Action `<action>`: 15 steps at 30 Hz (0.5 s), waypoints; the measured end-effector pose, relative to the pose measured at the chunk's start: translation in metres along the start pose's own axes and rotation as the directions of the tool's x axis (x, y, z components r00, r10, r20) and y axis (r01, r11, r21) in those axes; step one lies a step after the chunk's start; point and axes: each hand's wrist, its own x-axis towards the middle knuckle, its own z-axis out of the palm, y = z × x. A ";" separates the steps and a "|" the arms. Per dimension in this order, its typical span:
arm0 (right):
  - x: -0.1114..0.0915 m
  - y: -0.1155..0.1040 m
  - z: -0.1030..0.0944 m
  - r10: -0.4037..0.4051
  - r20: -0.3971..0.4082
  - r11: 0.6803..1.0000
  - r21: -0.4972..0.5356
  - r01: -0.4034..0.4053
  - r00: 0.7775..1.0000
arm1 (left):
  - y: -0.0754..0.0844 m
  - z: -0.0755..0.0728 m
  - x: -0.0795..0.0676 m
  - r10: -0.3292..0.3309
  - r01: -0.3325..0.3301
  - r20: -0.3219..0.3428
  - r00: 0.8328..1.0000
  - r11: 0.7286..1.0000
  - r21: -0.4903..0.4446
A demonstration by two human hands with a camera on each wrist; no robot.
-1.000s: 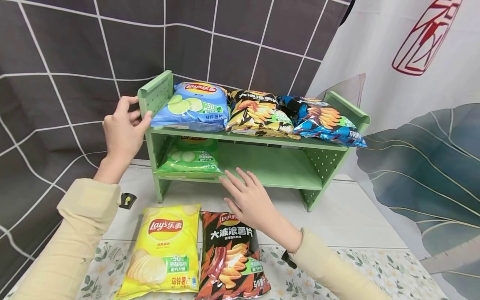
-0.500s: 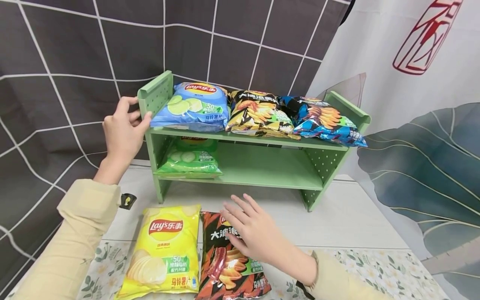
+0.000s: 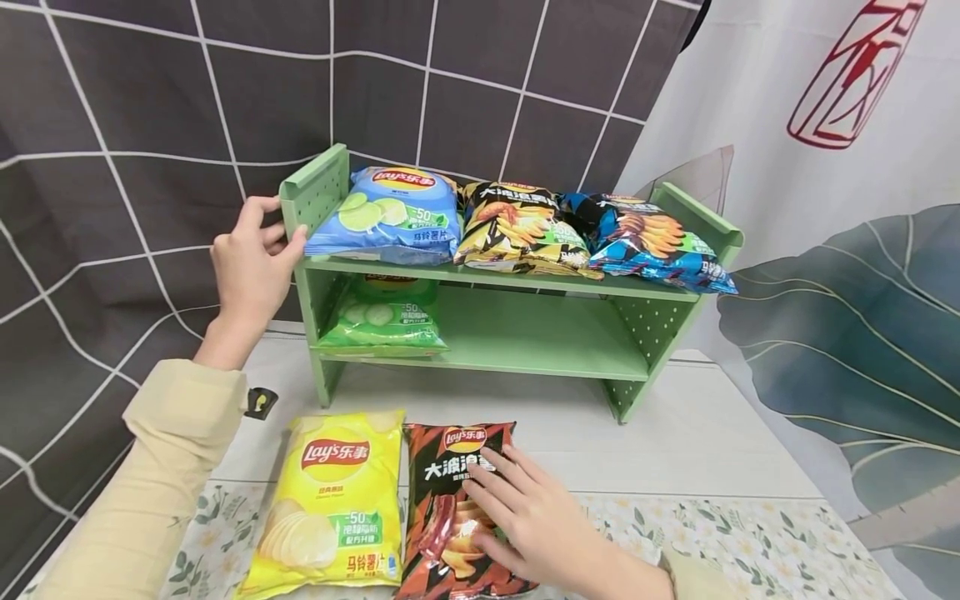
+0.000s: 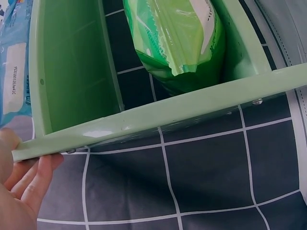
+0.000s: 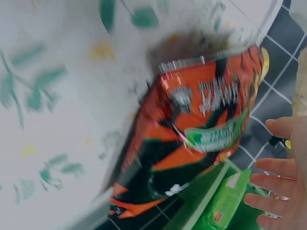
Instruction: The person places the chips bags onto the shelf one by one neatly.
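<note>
My left hand (image 3: 255,258) pinches the upper left side panel of the green shelf (image 3: 540,329), its thumb at the front and its fingers on the outer side. In the left wrist view those fingers curl round the shelf's edge (image 4: 144,117). My right hand (image 3: 536,517) hovers over the right part of a red and black chip bag (image 3: 438,517), fingers spread and nearly straight. In the right wrist view a gap shows between the right hand (image 5: 283,179) and the bag (image 5: 192,124). A yellow chip bag (image 3: 330,500) lies just left of the red and black one.
On the top shelf lie a light blue chip bag (image 3: 390,217), a black and gold one (image 3: 525,229) and a dark blue one (image 3: 648,237). A green chip bag (image 3: 386,317) sits at the left of the lower shelf. A floral cloth (image 3: 712,542) covers the table's front.
My right hand has moved down and toward me, from just before the lower shelf to over the red and black chip bag. My left hand has stayed on the shelf panel.
</note>
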 end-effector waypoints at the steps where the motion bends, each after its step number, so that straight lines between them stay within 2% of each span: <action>1: -0.003 -0.002 0.000 0.002 0.008 1.000 0.013 -0.002 1.000 | 0.000 0.000 0.000 0.000 0.000 -0.002 1.000 1.000 -0.001; 6: -0.014 -0.008 0.002 -0.027 0.071 1.000 0.005 0.027 0.997 | 0.000 0.000 0.001 -0.002 0.002 -0.012 1.000 1.000 0.008; 11: -0.021 -0.012 0.005 -0.075 0.158 0.996 -0.037 0.082 0.985 | 0.000 0.000 0.002 -0.012 0.012 -0.005 1.000 1.000 -0.015; 15: -0.026 -0.014 0.011 -0.123 0.164 0.990 -0.053 0.133 0.979 | -0.001 0.001 0.001 -0.017 0.017 -0.006 1.000 1.000 -0.017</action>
